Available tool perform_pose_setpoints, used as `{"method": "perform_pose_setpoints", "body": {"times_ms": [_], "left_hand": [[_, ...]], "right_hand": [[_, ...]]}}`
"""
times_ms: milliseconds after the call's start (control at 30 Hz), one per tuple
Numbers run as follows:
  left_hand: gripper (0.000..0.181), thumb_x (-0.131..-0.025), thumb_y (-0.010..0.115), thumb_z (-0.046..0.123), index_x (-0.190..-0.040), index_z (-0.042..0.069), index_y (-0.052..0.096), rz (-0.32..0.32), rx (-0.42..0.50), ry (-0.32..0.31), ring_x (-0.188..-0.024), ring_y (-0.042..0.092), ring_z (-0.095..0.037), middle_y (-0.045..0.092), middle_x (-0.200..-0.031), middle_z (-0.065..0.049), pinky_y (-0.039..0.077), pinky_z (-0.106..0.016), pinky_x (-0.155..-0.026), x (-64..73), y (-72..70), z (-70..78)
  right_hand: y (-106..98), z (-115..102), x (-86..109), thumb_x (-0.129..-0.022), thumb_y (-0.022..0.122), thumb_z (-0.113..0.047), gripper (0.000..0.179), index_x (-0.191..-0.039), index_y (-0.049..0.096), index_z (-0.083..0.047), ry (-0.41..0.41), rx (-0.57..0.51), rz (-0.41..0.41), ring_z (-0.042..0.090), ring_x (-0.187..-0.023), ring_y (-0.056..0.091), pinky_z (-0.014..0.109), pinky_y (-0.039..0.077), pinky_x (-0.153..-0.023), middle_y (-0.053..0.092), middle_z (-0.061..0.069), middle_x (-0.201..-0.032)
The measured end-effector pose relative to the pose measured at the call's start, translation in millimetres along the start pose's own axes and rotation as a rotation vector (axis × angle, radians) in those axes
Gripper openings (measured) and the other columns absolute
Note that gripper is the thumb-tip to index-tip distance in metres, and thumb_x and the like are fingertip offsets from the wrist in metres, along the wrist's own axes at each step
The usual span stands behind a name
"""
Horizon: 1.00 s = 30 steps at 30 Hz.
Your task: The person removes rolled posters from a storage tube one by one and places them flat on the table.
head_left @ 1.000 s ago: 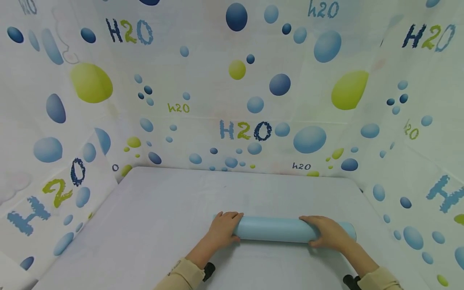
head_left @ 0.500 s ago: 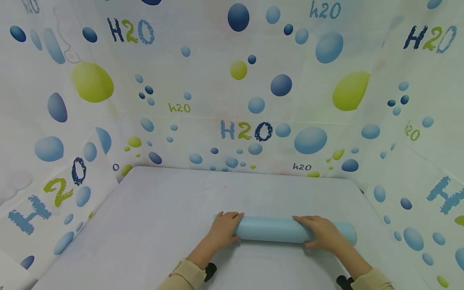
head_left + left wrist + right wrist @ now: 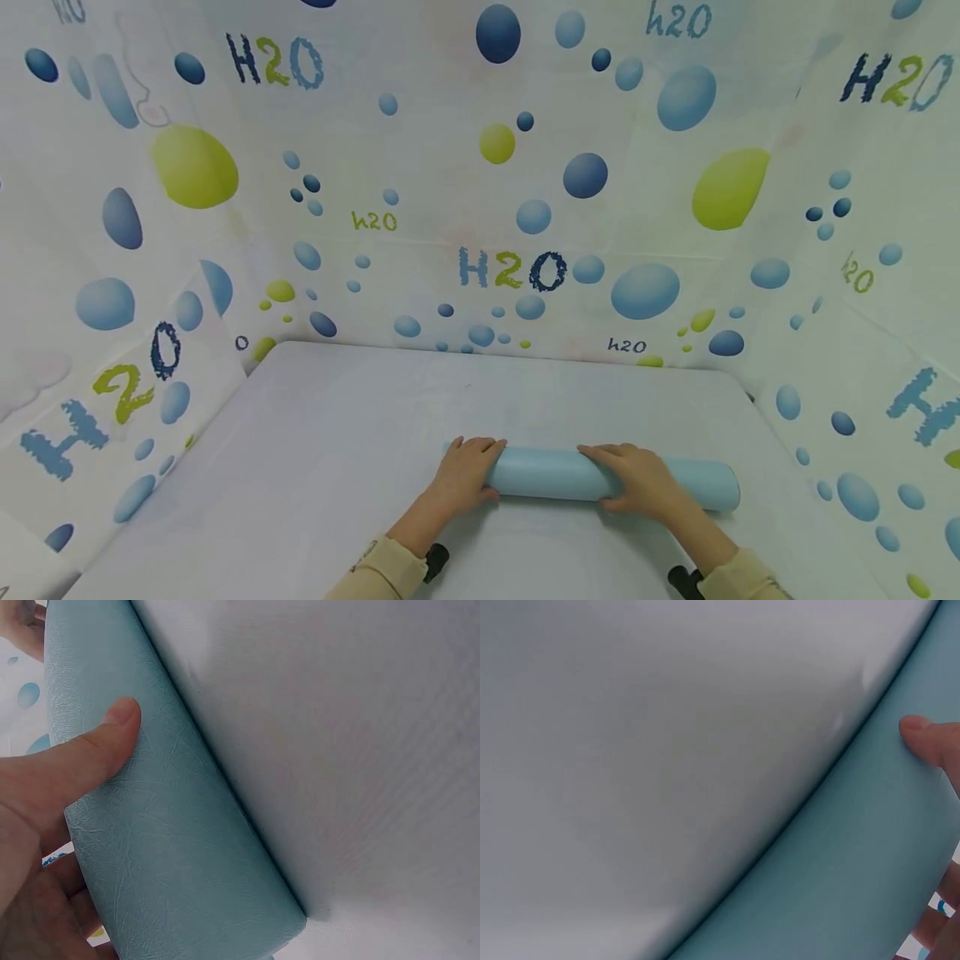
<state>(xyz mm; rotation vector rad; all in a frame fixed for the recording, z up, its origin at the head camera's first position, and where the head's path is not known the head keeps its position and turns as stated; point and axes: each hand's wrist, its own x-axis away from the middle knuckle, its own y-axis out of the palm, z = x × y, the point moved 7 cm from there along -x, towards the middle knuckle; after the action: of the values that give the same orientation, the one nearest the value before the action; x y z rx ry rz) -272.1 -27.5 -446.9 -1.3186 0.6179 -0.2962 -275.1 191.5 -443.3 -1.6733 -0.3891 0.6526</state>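
A rolled-up light blue mat [image 3: 540, 474] lies crosswise on the white table, with a fine leather-like grain showing in the left wrist view. My left hand [image 3: 465, 479] grips its left end, thumb on the near side and fingers over the far side. Nearer the middle, my right hand [image 3: 637, 483] holds the roll the same way, its thumb [image 3: 922, 735] pressed on the near face in the right wrist view. The right end of the roll sticks out past that hand. The far-side fingertips are partly hidden by the roll.
The white tabletop [image 3: 337, 433] reaches back to a white wall covering [image 3: 420, 167] printed with blue and green bubbles and "H2O" lettering. Similar covering closes in the left and right sides. Dark straps [image 3: 435, 562] sit at both wrists below beige sleeves.
My right hand has slid left along the roll, closer to my left hand, leaving more of the right end uncovered. The left hand and the roll stay nearly in place.
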Motion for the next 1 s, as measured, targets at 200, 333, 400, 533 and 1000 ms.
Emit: {"method": "perform_pose_setpoints", "body": {"times_ms": [200, 333, 400, 533, 1000], "left_hand": [[0.071, -0.067, 0.08, 0.031, -0.127, 0.006, 0.051, -0.01, -0.011, -0.002, -0.111, 0.051, -0.024, 0.056, -0.118, -0.008, 0.038, -0.05, -0.092, -0.1, -0.8, 0.3], [0.071, -0.067, 0.08, 0.031, -0.127, 0.006, 0.051, -0.01, -0.011, -0.003, -0.112, 0.051, -0.024, 0.056, -0.118, -0.008, 0.038, -0.049, -0.092, -0.1, -1.4, 0.6], [0.071, -0.067, 0.08, 0.031, -0.127, 0.006, 0.051, -0.01, -0.006, -0.005, -0.112, 0.051, -0.024, 0.056, -0.119, -0.008, 0.037, -0.049, -0.093, 0.0, -1.5, 0.8], [0.072, -0.066, 0.081, 0.031, -0.127, 0.006, 0.052, -0.01, 0.006, -0.009, -0.111, 0.051, -0.024, 0.056, -0.118, -0.008, 0.038, -0.049, -0.092, 0.1, -1.5, 0.8], [0.07, -0.067, 0.081, 0.03, -0.126, 0.006, 0.053, -0.017, -0.002, -0.013, -0.111, 0.051, -0.024, 0.057, -0.118, -0.008, 0.038, -0.048, -0.092, 0.4, -4.1, 1.9]], "right_hand": [[5, -10, -9.2, -0.06, 0.083, -0.036, 0.078, -0.129, 0.052, -0.017, -0.01, 0.004, 0.004, 0.028, -0.097, 0.059, 0.046, 0.048, -0.074, 0.061, 0.005, -0.116], [8, -18, -15.7, -0.06, 0.083, -0.036, 0.078, -0.129, 0.052, -0.017, -0.027, 0.019, 0.015, 0.027, -0.097, 0.059, 0.045, 0.048, -0.073, 0.061, 0.005, -0.115], [10, -21, -18.8, -0.061, 0.083, -0.036, 0.077, -0.129, 0.052, -0.018, -0.034, 0.024, 0.016, 0.026, -0.096, 0.059, 0.044, 0.049, -0.072, 0.061, 0.005, -0.115], [11, -28, -24.0, -0.063, 0.082, -0.037, 0.076, -0.13, 0.051, -0.018, -0.039, 0.023, 0.007, 0.026, -0.097, 0.059, 0.043, 0.049, -0.073, 0.061, 0.005, -0.116], [13, -48, -35.4, -0.065, 0.081, -0.038, 0.077, -0.132, 0.049, -0.017, -0.076, 0.046, -0.011, 0.027, -0.098, 0.059, 0.044, 0.049, -0.074, 0.059, 0.006, -0.119]]}}
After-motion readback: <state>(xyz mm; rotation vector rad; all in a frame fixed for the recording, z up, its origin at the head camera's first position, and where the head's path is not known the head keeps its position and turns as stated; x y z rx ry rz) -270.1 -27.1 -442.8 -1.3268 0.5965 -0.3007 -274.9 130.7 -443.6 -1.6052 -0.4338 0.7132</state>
